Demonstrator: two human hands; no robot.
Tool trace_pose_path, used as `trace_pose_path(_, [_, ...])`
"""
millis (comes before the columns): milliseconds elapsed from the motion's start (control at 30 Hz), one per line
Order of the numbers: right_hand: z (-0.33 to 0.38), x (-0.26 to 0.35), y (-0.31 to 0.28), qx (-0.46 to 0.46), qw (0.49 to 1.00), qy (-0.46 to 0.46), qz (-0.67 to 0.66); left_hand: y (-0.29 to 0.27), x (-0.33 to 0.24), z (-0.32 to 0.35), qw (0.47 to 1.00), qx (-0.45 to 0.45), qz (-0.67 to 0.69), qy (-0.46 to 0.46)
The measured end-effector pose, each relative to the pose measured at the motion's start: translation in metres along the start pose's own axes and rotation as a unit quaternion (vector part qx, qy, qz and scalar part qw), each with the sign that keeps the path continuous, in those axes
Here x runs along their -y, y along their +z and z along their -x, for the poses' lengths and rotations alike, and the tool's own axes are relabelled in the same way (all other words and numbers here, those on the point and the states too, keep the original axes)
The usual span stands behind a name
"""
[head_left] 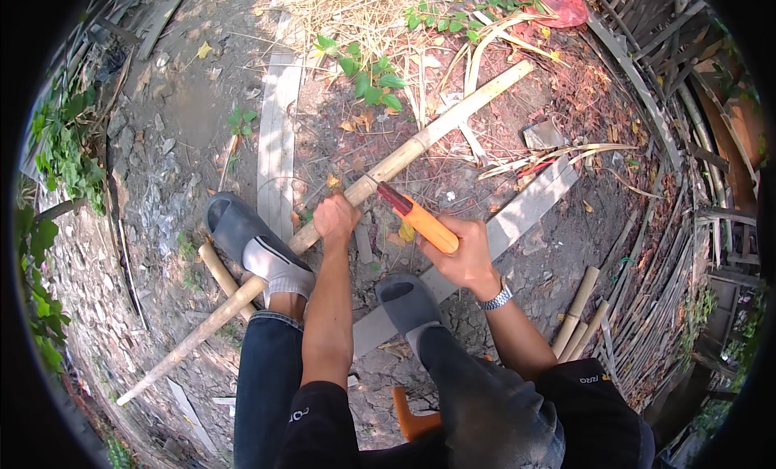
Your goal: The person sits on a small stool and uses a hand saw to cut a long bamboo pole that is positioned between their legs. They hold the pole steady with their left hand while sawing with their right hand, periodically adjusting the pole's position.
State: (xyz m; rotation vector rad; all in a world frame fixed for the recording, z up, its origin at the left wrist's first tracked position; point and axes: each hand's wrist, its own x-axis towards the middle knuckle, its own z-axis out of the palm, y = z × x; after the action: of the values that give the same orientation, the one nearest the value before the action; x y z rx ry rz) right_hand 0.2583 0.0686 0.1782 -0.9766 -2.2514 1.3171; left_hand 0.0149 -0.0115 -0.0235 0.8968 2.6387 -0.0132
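A long, pale yellow bamboo pole (402,155) lies diagonally, partly hidden by the left foot (279,269). The left hand (335,218) has fingers closed around it; the right hand (462,255) grips an orange-handled tool (431,228) at the pole. Open grey soil (190,121) extends leftward; dry sticks (653,287) border the right.

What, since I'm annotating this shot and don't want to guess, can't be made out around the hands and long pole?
All in the head view:
Left hand: palm, hidden by its own back.
Long pole: a stretch at the left foot, covered by the pale sock.
Orange-handled tool: blade edge, too thin to read.
Orange object: its full shape, partly covered by the clothing.
Pale poles: lower ends, behind the right arm.
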Motion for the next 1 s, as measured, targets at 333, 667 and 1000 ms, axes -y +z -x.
trace_pose_path(333, [0.045, -0.005, -0.039, -0.035, 0.988, -0.002, -0.150, -0.017, -0.008, 0.003, 1.000, 0.011, -0.023, 0.012])
trace_pose_path(667, [0.086, -0.078, 0.024, -0.047, 0.981, 0.043, -0.183, -0.033, -0.001, -0.005, 0.996, 0.066, -0.033, 0.049])
trace_pose_path(1000, [0.080, -0.079, 0.040, 0.017, 0.964, 0.088, -0.251, -0.038, 0.003, -0.018, 0.994, 0.077, 0.037, 0.068])
